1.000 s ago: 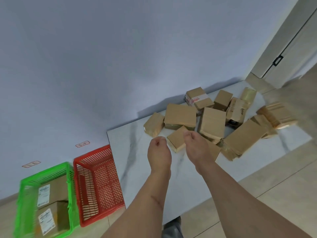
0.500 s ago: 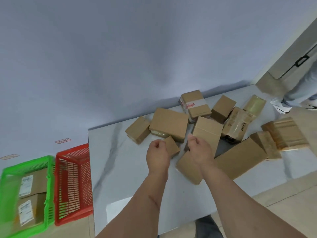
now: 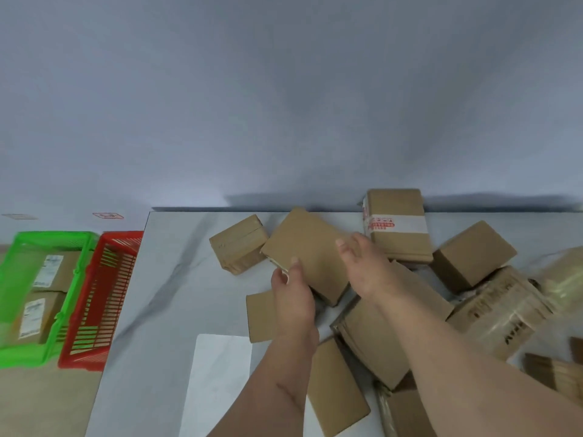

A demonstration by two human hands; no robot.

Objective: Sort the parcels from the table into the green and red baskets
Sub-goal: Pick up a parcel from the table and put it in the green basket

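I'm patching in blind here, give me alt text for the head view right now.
Both hands take hold of a flat brown parcel on the marble table: the left hand grips its near-left edge, the right hand reaches across its right side. More brown parcels crowd the table's right half. On the floor at left, the green basket holds labelled parcels beside the red basket.

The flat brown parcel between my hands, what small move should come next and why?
Probably close the right hand onto the flat parcel's right side and lift it. The left hand already grips its near left corner, while the right hand lies open over it. It partly rests on other parcels, so two hands should free it more cleanly.
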